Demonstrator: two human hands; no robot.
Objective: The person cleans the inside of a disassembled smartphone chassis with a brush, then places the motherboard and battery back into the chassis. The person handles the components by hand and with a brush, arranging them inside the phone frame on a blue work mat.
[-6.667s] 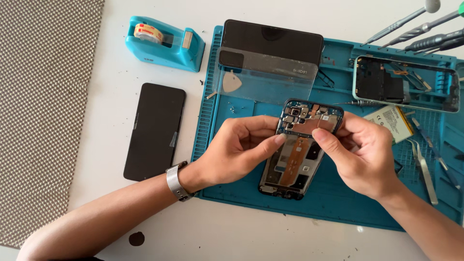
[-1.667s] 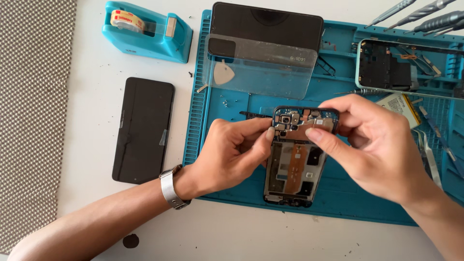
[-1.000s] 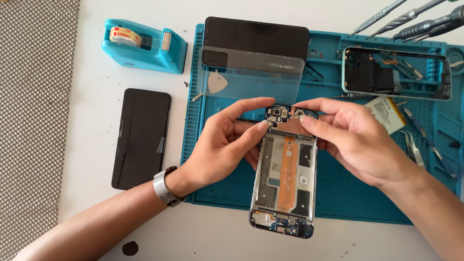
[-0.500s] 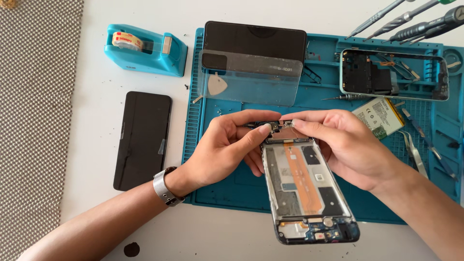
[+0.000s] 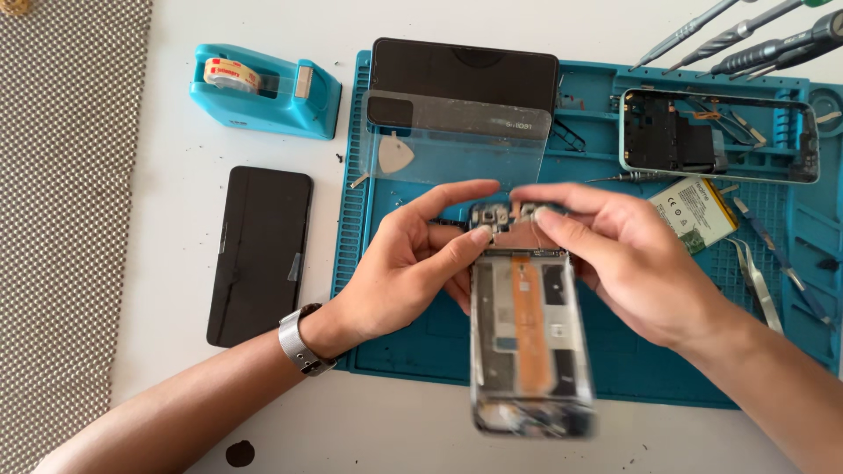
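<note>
Phone frame (image 5: 527, 342), opened and blurred, hangs over the near edge of the blue mat (image 5: 395, 342), pinched at its top end by both hands so its insides face up. Left hand (image 5: 413, 263) and right hand (image 5: 632, 259) each grip the top corners with thumb and fingers. Another frame (image 5: 716, 136) lies at the mat's far right corner, a black screen (image 5: 259, 254) on the counter left of the mat

hands 2 (image 5: 413, 263) (image 5: 632, 263) | opened phone frames 2 (image 5: 527, 342) (image 5: 716, 136) | tape dispenser 1 (image 5: 263, 88) | battery 1 (image 5: 694, 215) (partly hidden)
</note>
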